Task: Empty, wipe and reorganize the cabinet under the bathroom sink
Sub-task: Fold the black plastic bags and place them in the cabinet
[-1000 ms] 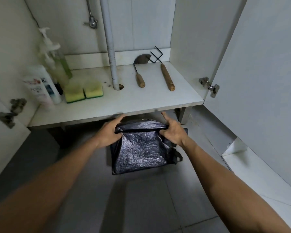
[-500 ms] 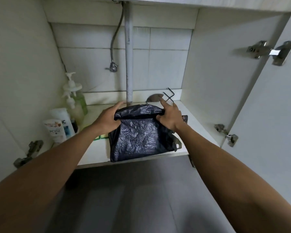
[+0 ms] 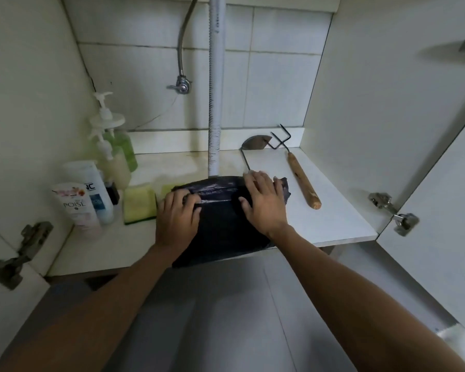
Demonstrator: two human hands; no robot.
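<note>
Bag (image 3: pixel 220 232) of black plastic, folded flat, lies on the cabinet shelf (image 3: pixel 341 224) near the front, its near edge hanging slightly over the shelf lip. Left hand (image 3: pixel 176 220) rests palm down on the bag's left half, right hand (image 3: pixel 265 204) palm down on its right half. Fingers (image 3: pixel 255 181) of both hands lie spread and flat on top of the plastic, pressing it down, not closed round it. Fingertips reach the bag's far folded edge. The bag's long axis runs left to right, across the shelf; the fold faces the rear wall.

Drain pipe (image 3: pixel 215 103) stands upright just behind the bag. Two yellow-green sponges (image 3: pixel 140 204) lie just beside the bag on the left; the nearer one is partly covered by it. Further left stand a white tube (image 3: pixel 75 208) marked POISE and a white bottle (image 3: pixel 94 186), both upright. Behind them stand two pump bottles (image 3: pixel 118 154) holding pale green liquid; levels cannot be told. To the right, a wooden-handled fork tool (image 3: pixel 302 181) lies pointing to the rear wall, apart from the bag. A small hoe (image 3: pixel 254 145) lies beside it, its handle hidden under the right hand.
</note>
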